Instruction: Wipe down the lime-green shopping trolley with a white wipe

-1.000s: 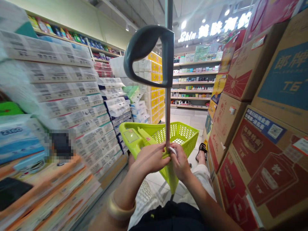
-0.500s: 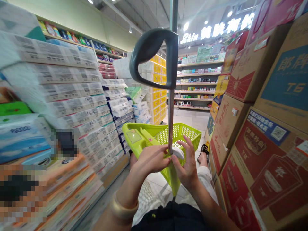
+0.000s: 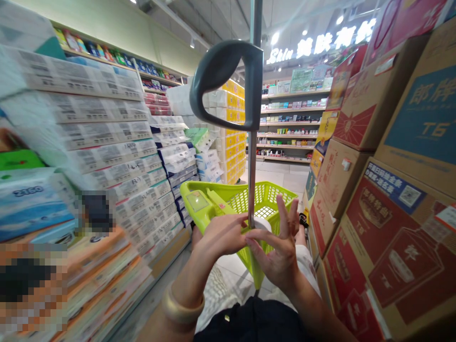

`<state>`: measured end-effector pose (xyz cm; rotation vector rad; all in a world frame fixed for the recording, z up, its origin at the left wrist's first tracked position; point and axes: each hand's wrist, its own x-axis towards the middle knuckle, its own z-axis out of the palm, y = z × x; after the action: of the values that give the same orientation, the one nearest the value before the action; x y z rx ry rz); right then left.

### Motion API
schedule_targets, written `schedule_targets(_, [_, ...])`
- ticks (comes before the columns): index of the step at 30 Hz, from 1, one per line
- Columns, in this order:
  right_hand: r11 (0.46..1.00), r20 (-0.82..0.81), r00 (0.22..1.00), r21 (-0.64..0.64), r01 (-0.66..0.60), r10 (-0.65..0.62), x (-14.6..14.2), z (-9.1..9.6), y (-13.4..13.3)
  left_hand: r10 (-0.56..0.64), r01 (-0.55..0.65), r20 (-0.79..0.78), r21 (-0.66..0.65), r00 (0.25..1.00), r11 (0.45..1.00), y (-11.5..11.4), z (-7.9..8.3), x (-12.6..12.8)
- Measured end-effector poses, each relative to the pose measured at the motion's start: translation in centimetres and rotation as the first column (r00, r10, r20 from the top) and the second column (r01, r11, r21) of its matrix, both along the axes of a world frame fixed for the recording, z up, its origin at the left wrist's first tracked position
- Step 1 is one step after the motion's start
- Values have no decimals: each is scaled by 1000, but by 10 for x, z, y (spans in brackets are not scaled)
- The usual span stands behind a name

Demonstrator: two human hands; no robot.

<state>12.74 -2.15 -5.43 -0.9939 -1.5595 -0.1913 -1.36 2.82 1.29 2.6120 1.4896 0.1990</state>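
Note:
A lime green shopping basket stands on the floor in front of me. A metal pole rises from its near rim to a grey loop handle close to the camera. My left hand is closed at the base of the pole, pinching a small white piece there. My right hand is just right of the pole with its fingers spread apart and raised, thumb near the white piece. A pale bangle sits on my left wrist.
Stacked tissue packs line the left of the narrow aisle. Brown and red cartons are piled on the right. Shelves of goods and yellow boxes stand at the far end. A sandalled foot shows beside the basket.
My right hand has let go of the pole base and opened, its fingers lifting and spreading. The left hand has stayed pinched at the pole.

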Motion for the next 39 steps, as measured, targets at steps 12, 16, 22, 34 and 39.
schedule_targets(12, [1000,27,1000,23,-12,12,0,2,-1,-7,7,-32,1,999,1000,1,-1,-1])
schedule_targets(16, [998,53,998,56,33,-36,0,2,-1,1,-2,-49,-15,999,1000,0,1,0])
schedule_targets(22, [996,-158,986,-65,-65,54,7,-25,28,16,-16,-23,-4,1000,1000,-1,1,0])
schedule_targets(34, [952,-330,935,-225,-210,128,15,-68,65,39,-34,-75,74,996,997,-1,-7,1])
schedule_targets(39, [967,-315,946,-213,-143,70,16,-69,63,84,-73,-153,75,985,995,-4,-4,5])
